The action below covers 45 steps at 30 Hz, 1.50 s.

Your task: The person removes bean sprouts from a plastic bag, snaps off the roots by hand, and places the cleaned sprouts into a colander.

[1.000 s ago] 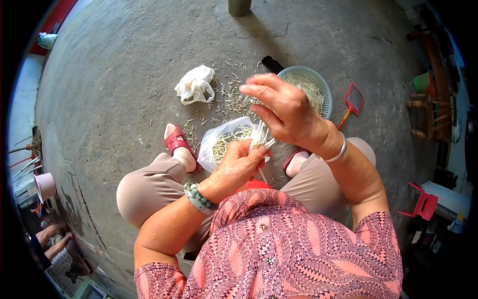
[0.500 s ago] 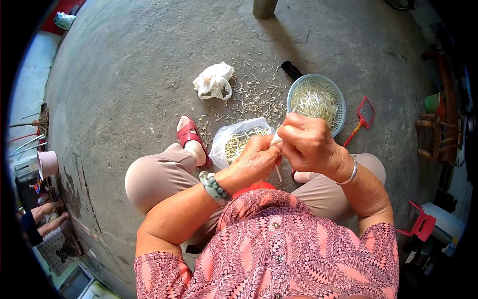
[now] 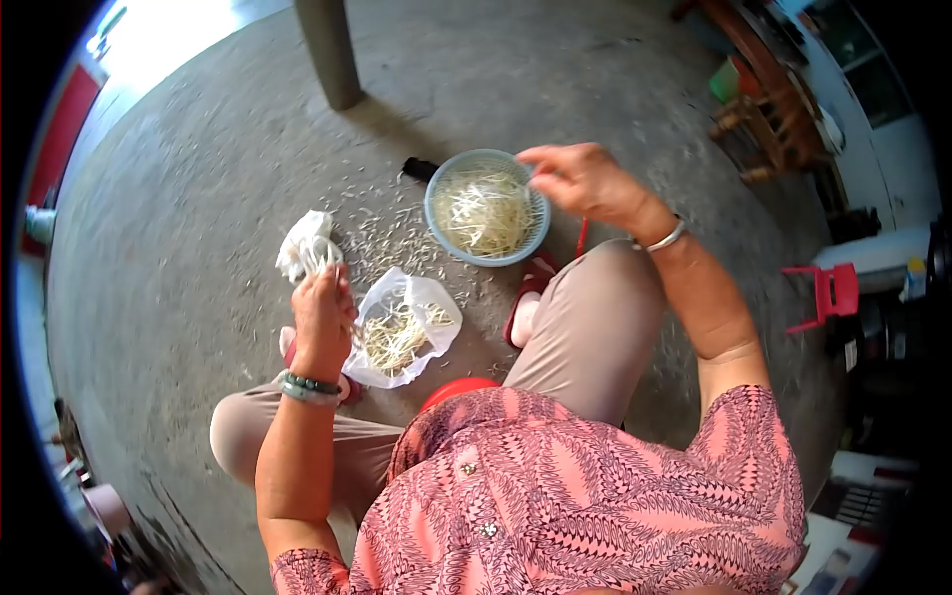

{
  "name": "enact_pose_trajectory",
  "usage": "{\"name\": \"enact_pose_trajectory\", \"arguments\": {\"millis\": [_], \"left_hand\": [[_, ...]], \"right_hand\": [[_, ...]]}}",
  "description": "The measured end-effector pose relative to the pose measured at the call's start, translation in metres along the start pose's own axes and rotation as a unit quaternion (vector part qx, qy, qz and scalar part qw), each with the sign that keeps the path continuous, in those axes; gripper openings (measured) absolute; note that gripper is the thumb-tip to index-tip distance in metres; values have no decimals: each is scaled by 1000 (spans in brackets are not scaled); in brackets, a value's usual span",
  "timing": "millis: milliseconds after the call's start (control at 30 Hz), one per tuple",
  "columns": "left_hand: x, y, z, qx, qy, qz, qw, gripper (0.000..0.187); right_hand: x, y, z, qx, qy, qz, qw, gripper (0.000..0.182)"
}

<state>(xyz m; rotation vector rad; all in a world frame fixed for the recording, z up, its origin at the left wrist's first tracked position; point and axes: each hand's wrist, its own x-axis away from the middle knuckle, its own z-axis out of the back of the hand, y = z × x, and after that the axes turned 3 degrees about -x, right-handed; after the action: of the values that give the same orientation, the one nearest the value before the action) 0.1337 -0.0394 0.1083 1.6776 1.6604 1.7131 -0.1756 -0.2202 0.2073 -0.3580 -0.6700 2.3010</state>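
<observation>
My left hand is closed around a small bunch of bean sprouts, their pale stems sticking up past the fingers. It hovers beside an open clear plastic bag holding more sprouts. Over the right rim of a round blue plastic basket is my right hand, its index finger stretched out and thumb apart. Whether a thin sprout touches its fingertips is hard to see. White sprouts are heaped in the basket.
A crumpled white plastic bag lies on the concrete floor behind my left hand. Sprout scraps are scattered between bags and basket. A black object touches the basket's left side. Farther back stands a post; a red stool is at right.
My hands, together before, have moved apart: the right to the basket rim, the left up and leftward with the sprouts. The camera view has turned, shifting everything on the floor leftward.
</observation>
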Motion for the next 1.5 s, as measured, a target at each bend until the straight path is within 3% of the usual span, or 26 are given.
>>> {"name": "enact_pose_trajectory", "arguments": {"millis": [33,67,233,367,567,767,1133,1300,1500], "left_hand": [[4,-3,-1,3,-9,14,1000,17],[7,-4,-3,3,-18,22,1000,17],[20,-6,-13,-13,-10,41,999,19],[16,-4,-14,-1,13,69,998,18],[-22,9,-8,56,17,127,990,21],[-69,23,-14,42,67,208,975,22],[-151,31,10,-116,-22,312,943,20],[-134,42,13,-152,-98,295,938,22],[-99,49,12,-154,-167,211,951,20]], "right_hand": [[19,20,12,-39,62,-67,995,28],[43,50,10,-175,141,-142,964,24],[206,188,-95,-149,-131,-411,890,21],[278,187,-216,-205,-238,-511,800,21],[253,145,-350,-296,-236,-598,706,22],[197,139,-400,-308,-201,-670,645,22],[166,151,-414,-309,-101,-712,622,24],[165,147,-410,-302,-57,-696,649,24],[160,133,-384,-280,-2,-655,702,25]]}}
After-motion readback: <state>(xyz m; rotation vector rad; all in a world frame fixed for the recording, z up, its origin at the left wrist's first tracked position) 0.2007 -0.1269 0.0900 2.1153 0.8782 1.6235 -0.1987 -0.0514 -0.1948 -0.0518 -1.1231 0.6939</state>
